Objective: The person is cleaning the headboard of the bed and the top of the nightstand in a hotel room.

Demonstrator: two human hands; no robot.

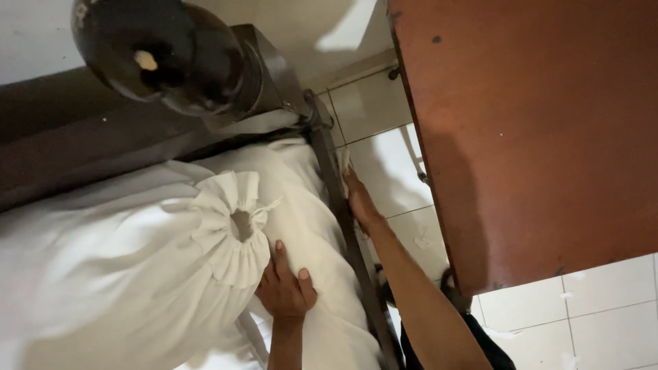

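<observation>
Left hand (286, 288) lies flat, fingers spread, under the bolster (137, 267), whose ruffled end points right; right hand (360, 202) pinches the sheet (301, 185) at the frame (343, 219)

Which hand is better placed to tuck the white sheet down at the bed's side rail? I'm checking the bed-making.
Probably the right hand: it already touches the sheet at the rail. The left hand rests flat by the pillow.

floor (384, 171): white tiles | table (534, 123): reddish-brown | wall (34, 41): pale
</observation>
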